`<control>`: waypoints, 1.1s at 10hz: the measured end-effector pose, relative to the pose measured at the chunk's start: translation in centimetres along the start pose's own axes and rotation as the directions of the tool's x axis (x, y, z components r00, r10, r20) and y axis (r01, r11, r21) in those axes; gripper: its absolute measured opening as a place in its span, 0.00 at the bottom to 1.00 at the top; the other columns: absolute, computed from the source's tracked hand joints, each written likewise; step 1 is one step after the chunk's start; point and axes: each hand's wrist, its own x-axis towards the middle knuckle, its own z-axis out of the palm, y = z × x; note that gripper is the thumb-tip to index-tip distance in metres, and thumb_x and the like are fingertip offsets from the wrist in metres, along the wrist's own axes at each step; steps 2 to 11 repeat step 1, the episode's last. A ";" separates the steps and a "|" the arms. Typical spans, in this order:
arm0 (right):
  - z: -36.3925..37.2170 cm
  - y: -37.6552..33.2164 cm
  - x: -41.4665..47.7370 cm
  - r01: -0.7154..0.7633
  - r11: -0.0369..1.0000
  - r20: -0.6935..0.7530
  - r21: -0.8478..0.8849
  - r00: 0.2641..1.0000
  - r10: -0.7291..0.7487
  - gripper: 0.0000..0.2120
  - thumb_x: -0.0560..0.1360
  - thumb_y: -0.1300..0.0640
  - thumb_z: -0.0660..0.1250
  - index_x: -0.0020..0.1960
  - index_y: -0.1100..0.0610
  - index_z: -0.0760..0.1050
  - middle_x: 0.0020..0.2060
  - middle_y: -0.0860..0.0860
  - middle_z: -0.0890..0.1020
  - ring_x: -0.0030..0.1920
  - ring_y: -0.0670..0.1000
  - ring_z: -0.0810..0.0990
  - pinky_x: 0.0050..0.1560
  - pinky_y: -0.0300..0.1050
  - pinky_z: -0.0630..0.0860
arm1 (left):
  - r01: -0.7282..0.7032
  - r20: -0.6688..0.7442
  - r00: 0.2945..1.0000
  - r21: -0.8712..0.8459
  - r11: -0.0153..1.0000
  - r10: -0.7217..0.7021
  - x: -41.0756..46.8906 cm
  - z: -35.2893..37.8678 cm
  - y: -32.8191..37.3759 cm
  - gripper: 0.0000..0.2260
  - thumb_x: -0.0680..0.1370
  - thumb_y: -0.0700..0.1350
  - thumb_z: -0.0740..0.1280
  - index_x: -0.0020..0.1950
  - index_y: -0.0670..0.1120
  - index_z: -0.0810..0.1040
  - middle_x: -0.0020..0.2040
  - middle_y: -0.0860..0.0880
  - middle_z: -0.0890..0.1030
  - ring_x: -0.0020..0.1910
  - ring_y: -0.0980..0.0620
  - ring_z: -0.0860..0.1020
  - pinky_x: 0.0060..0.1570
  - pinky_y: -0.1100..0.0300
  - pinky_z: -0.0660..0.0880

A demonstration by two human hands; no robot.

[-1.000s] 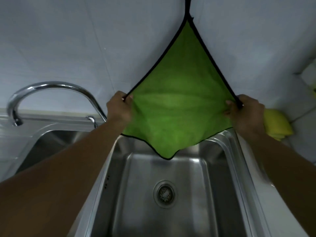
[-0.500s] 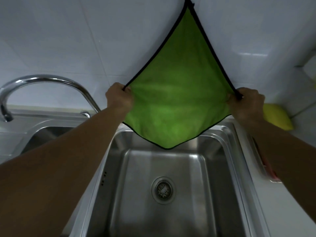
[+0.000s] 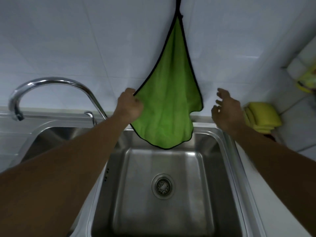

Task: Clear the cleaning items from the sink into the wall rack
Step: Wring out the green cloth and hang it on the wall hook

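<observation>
A green cloth (image 3: 169, 103) with a black hem hangs by its top corner from a point on the white tiled wall, above the frame's top edge. Its lower corner dangles over the back rim of the steel sink (image 3: 220, 134). My left hand (image 3: 130, 106) pinches the cloth's left corner. To the right of the cloth, my right hand (image 3: 225, 110) has its fingers spread, holds nothing and is a short way off the hem. The sink basin holds only its drain (image 3: 162, 186). The wall rack is out of view.
A curved chrome tap (image 3: 51, 82) arches over a second basin (image 3: 51, 139) at the left. A stack of yellow sponges (image 3: 261, 117) lies on the counter at the right, with a yellow packet (image 3: 306, 81) in the corner above it.
My right hand has let go of the cloth's right corner and opened. The cloth, spread wide between both hands before, now hangs narrower. My left hand still holds its corner.
</observation>
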 end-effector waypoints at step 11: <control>0.1 -1.7 -2.6 0.087 0.987 0.084 -0.138 0.994 -0.076 0.29 0.76 0.64 0.64 0.76 0.58 0.61 0.66 0.60 0.77 0.64 0.59 0.77 0.65 0.52 0.74 | -0.102 0.061 0.993 0.066 0.993 0.098 -2.3 0.2 -0.4 0.19 0.80 0.39 0.60 0.71 0.40 0.70 0.67 0.39 0.75 0.64 0.41 0.76 0.61 0.58 0.71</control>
